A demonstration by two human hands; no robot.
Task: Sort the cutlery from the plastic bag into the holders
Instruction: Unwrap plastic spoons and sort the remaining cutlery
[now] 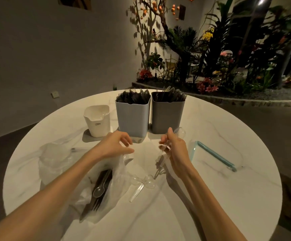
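My right hand [175, 150] grips a bunch of clear plastic spoons [179, 133], bowls up, just in front of the dark grey holder [167, 117]. My left hand [116, 145] hovers with loosely curled fingers and holds nothing, in front of the blue-grey holder [132, 119]. Both holders are full of dark cutlery. A white holder [97, 120] stands to their left with something clear inside. The plastic bag [106, 185] lies under my left forearm with dark forks and a clear spoon in it. Two clear spoons [142, 182] lie on the table between my arms.
The round white marble table [210, 129] carries a clear zip pouch with a blue edge [212, 157] at the right and crumpled clear plastic [54, 157] at the left. A grey mat [89, 138] lies under the white holder. Plants fill the background.
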